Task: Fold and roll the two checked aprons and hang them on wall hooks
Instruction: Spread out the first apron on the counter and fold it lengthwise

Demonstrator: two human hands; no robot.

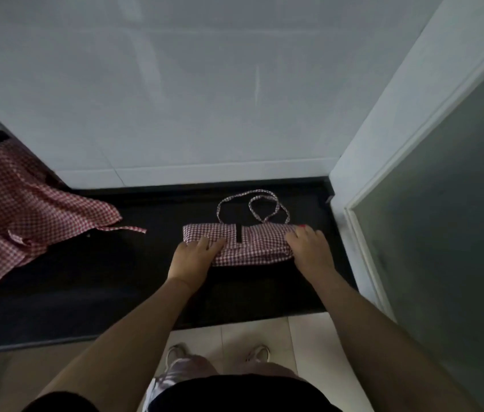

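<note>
A loose apron (11, 203) lay at nine o'clock on the black counter (101, 278), one edge hanging off the front. Your left hand (194, 257) pressed flat, fingers straight, on the left end of the folded apron (249, 243) in the middle. Its strap (252, 203) looped toward twelve o'clock. Your right hand (309, 248) pressed its right end, fingers straight, near the white door frame (383, 144) at three o'clock.

We have one wide-angle view, worn on the head, looking forward and steeply down, close over the dark surface (92, 292) against the white wall (205, 84), floor (303, 346) below.
</note>
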